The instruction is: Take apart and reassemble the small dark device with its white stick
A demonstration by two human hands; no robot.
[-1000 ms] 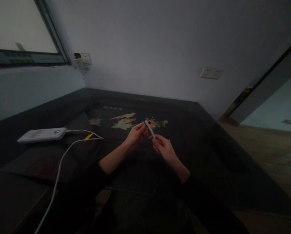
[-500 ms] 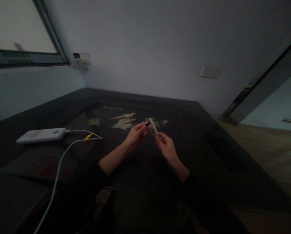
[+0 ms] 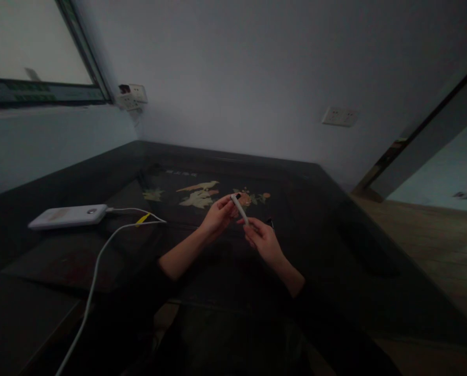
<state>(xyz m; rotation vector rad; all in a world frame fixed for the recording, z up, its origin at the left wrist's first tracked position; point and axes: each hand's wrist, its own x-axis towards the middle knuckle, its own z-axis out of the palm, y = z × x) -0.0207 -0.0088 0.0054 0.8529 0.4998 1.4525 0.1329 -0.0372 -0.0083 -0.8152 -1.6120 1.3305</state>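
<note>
Over the middle of the dark table, my right hand (image 3: 263,236) pinches the lower end of a slim white stick-shaped thing (image 3: 240,209); its exact kind I cannot make out. The stick slants up and left, its top end at the fingertips of my left hand (image 3: 219,215). Those fingers are closed around a small black piece (image 3: 238,196), which shows just beside the stick's upper end. Whether the two parts are joined I cannot tell. A small dark object with a glint (image 3: 270,223) shows just behind my right hand.
On the left of the dark table (image 3: 312,183) lies a white power bank (image 3: 68,216). Its white cable (image 3: 100,256), with a yellow tag (image 3: 142,219), runs toward the front edge. A flat dark object (image 3: 369,248) lies at right. Sockets (image 3: 340,116) are on the wall behind.
The white stick has shifted left and slightly down, and now lies in front of the black piece. My right hand has moved a little left and down; the left hand has barely moved.
</note>
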